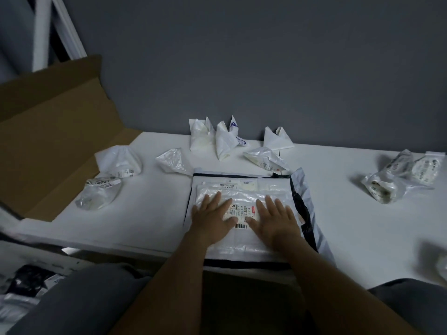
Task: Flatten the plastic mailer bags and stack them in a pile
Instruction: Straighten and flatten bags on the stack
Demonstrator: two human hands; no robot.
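Observation:
A pile of flattened mailer bags lies on the white table at the near edge, in the middle. The top bag is clear, crinkled plastic with a printed shipping label. My left hand and my right hand both press flat on this top bag, fingers straight and spread, side by side. Crumpled mailer bags lie around: two at the left, several along the back by the wall, and a cluster at the right.
An open brown cardboard box stands at the left, its flap leaning over the table's left end. A grey wall rises right behind the table. More bags and dark items lie low at the bottom left.

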